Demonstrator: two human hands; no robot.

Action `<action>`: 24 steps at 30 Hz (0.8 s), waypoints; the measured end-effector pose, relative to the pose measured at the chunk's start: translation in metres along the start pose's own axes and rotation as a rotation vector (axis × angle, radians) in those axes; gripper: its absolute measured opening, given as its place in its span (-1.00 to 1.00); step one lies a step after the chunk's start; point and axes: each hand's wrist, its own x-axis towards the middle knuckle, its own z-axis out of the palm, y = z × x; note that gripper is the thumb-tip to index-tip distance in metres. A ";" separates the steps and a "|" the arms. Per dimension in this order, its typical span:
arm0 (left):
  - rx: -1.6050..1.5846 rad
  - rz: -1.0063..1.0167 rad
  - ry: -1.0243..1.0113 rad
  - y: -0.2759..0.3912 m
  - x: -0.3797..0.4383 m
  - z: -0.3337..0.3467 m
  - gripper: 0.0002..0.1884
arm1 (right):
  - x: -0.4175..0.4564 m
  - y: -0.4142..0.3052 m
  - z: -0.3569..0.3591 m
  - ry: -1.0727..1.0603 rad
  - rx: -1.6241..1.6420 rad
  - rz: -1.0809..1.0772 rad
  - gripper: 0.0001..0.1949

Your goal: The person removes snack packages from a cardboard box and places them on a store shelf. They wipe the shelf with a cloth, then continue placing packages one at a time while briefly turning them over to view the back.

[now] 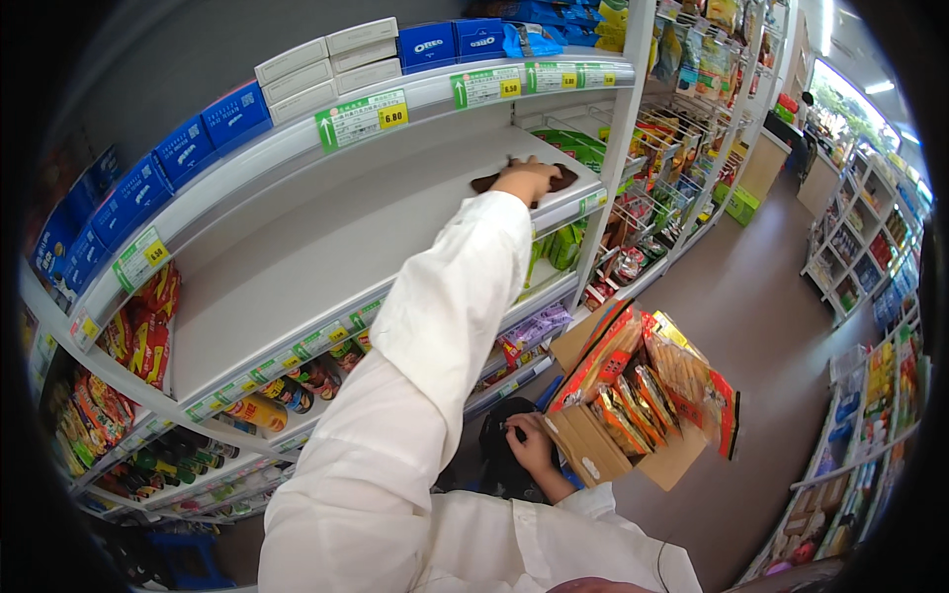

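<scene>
My left hand (525, 180) presses a dark brown cloth (565, 178) onto the right end of a white shelf board (296, 252). Its fingers are bent over the cloth, and the white sleeve stretches across the view. Down by my dark-clothed knee (504, 434) is my right hand (531, 445), fingers loosely curled and apart, with nothing seen in it. Just right of that hand stands an open cardboard box (593, 448) holding several packaged snacks (630, 408). A large clear-and-red snack bag (693, 378) leans out of its top.
Blue Oreo boxes (428, 46) and white cartons (363, 55) line the shelf above. Red snack packets (152, 319) sit beyond the left divider, green packets (574, 148) behind the cloth. A white upright post (626, 96) bounds the right side. Shelving (860, 230) stands across the aisle floor (749, 282).
</scene>
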 end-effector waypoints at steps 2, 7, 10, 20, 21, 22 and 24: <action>0.165 -0.009 0.153 -0.010 -0.014 -0.009 -0.59 | -0.002 -0.002 0.002 0.014 0.013 0.003 -0.90; 0.524 0.440 0.782 0.024 -0.054 -0.017 -0.61 | -0.004 0.012 0.006 0.064 -0.046 -0.046 -0.92; 0.773 0.826 0.980 0.051 -0.064 0.011 -0.71 | -0.003 0.011 0.008 0.060 -0.052 -0.057 -0.92; 1.336 0.495 0.795 0.070 -0.016 0.096 -0.50 | -0.019 0.033 0.004 0.040 0.087 0.014 -0.88; 1.374 0.450 0.779 0.073 -0.011 0.095 -0.47 | -0.020 0.036 0.005 0.033 0.092 0.010 -0.88; 1.405 0.385 0.758 0.089 -0.020 0.082 -0.43 | -0.023 0.043 0.004 0.030 0.097 0.003 -0.87; 1.383 0.284 0.762 0.101 -0.012 0.085 -0.34 | -0.025 0.049 0.003 0.029 0.097 -0.017 -0.87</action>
